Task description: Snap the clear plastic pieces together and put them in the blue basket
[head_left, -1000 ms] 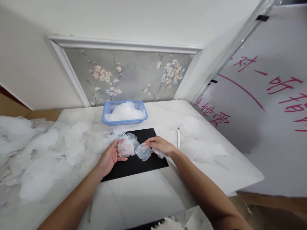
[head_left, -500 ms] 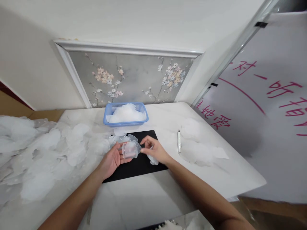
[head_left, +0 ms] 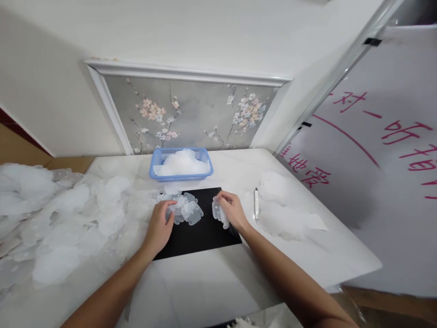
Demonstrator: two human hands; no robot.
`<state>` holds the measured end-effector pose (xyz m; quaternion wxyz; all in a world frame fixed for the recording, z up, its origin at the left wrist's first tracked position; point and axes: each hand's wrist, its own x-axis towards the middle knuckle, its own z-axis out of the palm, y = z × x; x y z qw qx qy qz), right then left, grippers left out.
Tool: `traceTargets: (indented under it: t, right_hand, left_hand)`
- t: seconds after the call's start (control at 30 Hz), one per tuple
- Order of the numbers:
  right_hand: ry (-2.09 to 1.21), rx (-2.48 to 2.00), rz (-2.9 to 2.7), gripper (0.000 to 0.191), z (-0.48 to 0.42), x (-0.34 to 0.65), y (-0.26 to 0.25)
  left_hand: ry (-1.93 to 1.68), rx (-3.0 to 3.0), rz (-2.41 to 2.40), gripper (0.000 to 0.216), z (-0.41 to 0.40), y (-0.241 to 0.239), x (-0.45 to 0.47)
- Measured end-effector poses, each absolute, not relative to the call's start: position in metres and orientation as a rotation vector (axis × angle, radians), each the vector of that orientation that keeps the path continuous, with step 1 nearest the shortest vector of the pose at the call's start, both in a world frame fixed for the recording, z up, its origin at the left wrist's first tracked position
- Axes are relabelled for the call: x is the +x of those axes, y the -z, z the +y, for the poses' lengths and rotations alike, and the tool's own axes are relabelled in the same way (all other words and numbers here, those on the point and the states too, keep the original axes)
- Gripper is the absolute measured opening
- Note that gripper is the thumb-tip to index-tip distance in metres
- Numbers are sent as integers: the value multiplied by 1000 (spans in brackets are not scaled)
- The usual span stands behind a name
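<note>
A small heap of thin, translucent, wavy-edged plastic pieces (head_left: 191,210) lies on the black mat (head_left: 201,239). My left hand (head_left: 161,230) is at the heap's left side, thumb and fingers apart and touching or just over the pieces; its fingertips are partly hidden. At the mat's right side, my right hand (head_left: 232,210) has its fingers closed on a few translucent plastic pieces (head_left: 218,212), which hang below and left of the fingers.
A blue basket (head_left: 181,177) filled with white translucent pieces stands at the back. Large piles of similar pieces (head_left: 68,228) cover the left of the table. On the right are a white pen-like tool (head_left: 256,205) and more whitish pieces (head_left: 282,221). A whiteboard (head_left: 358,191) with red writing borders the right.
My left hand has turned from palm-up with a piece on its fingers to palm-down at the heap. My right hand has drawn slightly right, away from the left, with pieces in it.
</note>
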<state>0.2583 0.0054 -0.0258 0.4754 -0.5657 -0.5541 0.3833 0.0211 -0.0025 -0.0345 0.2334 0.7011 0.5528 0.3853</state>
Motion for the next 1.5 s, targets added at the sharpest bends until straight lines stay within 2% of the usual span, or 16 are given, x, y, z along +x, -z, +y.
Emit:
traceTargets:
  t: [0.07,0.13,0.23,0.3,0.37,0.5,0.6,0.63,0.73,0.83,0.97,1.07,1.2,1.37,1.5]
  right_hand:
    - [-900,-1426,-1536,33,2,250,26]
    - [-811,-1461,-1785,26,-4,236,29]
    - [-582,-1556,-2131,36,-10,215,34]
    - [-455,-1624,-2240,24,-10,211,35]
    - [-453,-1643,-2189,13,-6,215,35]
    - [-604,-1495,-2035,8,-2,226,35]
    - [-573,-1428,-2223,30,-5,224,36]
    - [-527,-1439,-2290,31,-6,223,36]
    - [-411,-1541,-2333,13,-5,221,36]
    - [-480,-1563,-2248,9,-3,226,35]
    - [-542,-1476,-2310,34,-7,225,34]
    - [-511,-1541,-2246,17,-6,222,34]
    - [-784,-1515,-1747,7,4,234,31]
    - [-1481,-1228,-1088,19,12,256,25]
    - [-1754,-1120,-916,27,9,260,22]
  left_hand:
    - [-995,2097,1515,30,-1,41,20]
    - [-923,2223,1513,35,0,46,20]
    - [-879,2318,1541,37,1,48,19]
    - [-842,2360,1551,34,1,45,18]
    - [-781,2402,1558,26,1,42,17]
    - [-703,2438,1585,15,1,37,18]
    - [-687,2470,1613,14,0,36,19]
    - [-685,2475,1616,14,0,36,19]
    - [-707,2464,1595,15,-1,35,18]
    - [-770,2452,1535,17,0,34,17]
    - [-893,2376,1455,15,-2,28,20]
    - [-998,2152,1393,10,-9,20,25]
    - [-1058,1708,1246,8,-19,15,28]
    - [-1017,1523,1206,2,-12,24,25]
    - [-1071,1317,1169,27,-4,30,23]
